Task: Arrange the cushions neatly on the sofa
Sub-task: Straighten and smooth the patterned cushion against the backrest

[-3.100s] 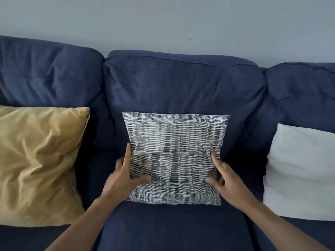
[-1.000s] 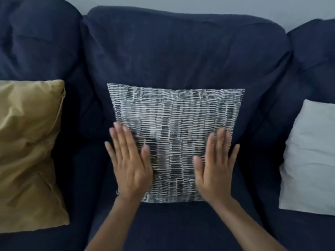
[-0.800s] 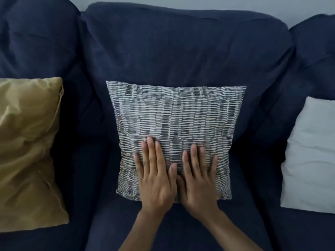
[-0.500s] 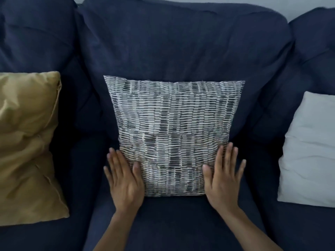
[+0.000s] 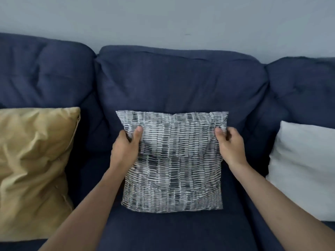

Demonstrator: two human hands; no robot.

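A grey-and-white patterned cushion stands upright on the middle seat of a navy sofa, leaning against the back cushion. My left hand pinches its upper left edge, thumb on the front. My right hand grips its upper right edge the same way. A mustard-yellow cushion leans on the left seat. A white cushion leans on the right seat, partly cut off by the frame edge.
A pale grey wall rises behind the sofa. The navy seat surface stretches in front of the patterned cushion, between my forearms.
My hands left the cushion's lower corners, where they lay flat, and now grip its upper side edges. The view has pulled back and tilted up, showing the wall.
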